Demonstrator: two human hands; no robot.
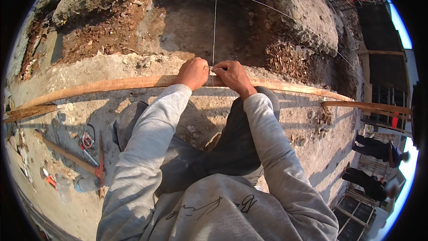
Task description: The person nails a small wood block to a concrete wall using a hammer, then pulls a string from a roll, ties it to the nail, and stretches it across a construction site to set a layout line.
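A thin white string (pixel 215 22) runs straight away from me across a dug pit and comes in to a long wooden batten (pixel 111 83) in front of my knees. My left hand (pixel 194 73) is closed over the batten, its fingertips pinched at the string. From the other side my right hand (pixel 233 78) pinches the same string between thumb and forefinger. The fingertips of both hands almost meet just above the batten's far edge. Any knot or nail there is too small to make out.
Beyond the batten lies the pit (pixel 191 27) with rubble banks, crossed by another string (pixel 267 5). At left are a pickaxe (pixel 100 163), a tape measure (pixel 87 140) and a plastic bottle (pixel 87 184). Two people (pixel 376 148) stand at far right near another timber (pixel 365 105).
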